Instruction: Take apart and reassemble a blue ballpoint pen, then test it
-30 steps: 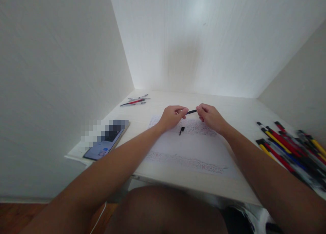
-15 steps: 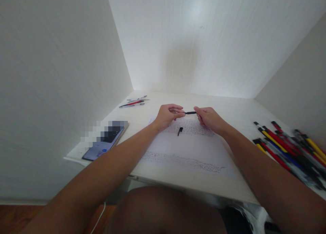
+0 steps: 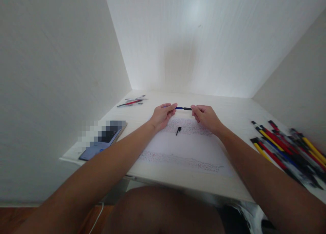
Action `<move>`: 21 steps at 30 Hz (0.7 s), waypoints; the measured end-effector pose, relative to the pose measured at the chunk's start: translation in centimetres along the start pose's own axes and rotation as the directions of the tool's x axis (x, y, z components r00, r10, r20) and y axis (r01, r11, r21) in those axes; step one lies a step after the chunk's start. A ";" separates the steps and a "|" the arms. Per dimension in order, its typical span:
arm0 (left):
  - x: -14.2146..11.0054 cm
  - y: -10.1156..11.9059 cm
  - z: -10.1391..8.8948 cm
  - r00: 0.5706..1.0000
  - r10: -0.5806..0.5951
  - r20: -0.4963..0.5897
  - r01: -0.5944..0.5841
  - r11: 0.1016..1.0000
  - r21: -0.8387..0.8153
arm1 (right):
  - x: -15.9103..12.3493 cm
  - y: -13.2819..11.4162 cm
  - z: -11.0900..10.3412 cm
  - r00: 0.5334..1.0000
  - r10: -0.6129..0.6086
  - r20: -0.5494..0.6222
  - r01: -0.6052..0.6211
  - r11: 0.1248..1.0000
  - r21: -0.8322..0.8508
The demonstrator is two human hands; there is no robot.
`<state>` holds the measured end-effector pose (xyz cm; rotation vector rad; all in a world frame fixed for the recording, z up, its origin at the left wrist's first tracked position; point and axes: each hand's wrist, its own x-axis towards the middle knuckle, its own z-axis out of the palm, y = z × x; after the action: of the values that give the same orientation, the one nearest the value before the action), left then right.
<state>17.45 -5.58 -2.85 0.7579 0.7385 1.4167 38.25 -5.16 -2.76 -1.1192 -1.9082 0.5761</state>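
Note:
Both hands hold one slim pen (image 3: 180,108) level above the far edge of a written-on sheet of paper (image 3: 188,145). Its visible middle is blue toward the left and black toward the right. My left hand (image 3: 163,115) pinches the blue part between thumb and fingers. At the black end, the fingertips of my right hand (image 3: 205,118) are closed round the pen, hiding its tip. A small black pen cap (image 3: 178,130) with a clip lies on the paper, between my forearms and nearer to me than the pen.
Several pens (image 3: 133,102), one of them red, lie at the back left of the white desk (image 3: 229,108). A phone (image 3: 104,139), partly blurred out, rests at the left edge. Many red, yellow, blue and black pens (image 3: 285,147) are heaped at the right. Walls enclose the desk.
My left hand has shifted left along the pen, and more of its blue part now shows between the hands. Both hands sit slightly higher in view.

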 end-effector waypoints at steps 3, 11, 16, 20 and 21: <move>0.0 0.1 0.4 0.998 -0.014 -0.059 0.009 0.997 -0.075 | -0.2 -0.5 0.2 0.998 -0.056 -0.040 0.054 0.997 -0.050; -0.5 1.0 -0.1 0.996 0.078 -0.045 -0.073 0.991 0.112 | -0.8 -2.2 0.5 0.956 -0.278 -0.098 0.238 0.923 -0.302; -0.7 1.1 -0.2 0.996 0.093 -0.006 -0.092 0.988 0.126 | -0.7 -2.2 0.9 0.960 -0.272 -0.070 0.239 0.922 -0.305; -0.3 0.4 0.1 0.994 0.109 -0.020 -0.109 0.994 0.025 | -0.7 -2.6 1.7 0.998 -0.050 -0.029 0.048 0.996 -0.075; -0.1 0.2 0.1 0.994 0.109 -0.031 -0.110 0.994 -0.018 | -0.8 -2.8 1.9 1.000 0.031 0.003 -0.031 0.999 0.007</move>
<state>17.41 -5.70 -2.58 0.7733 0.7142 1.5352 35.54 -7.19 -2.14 -1.1463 -1.8926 0.6015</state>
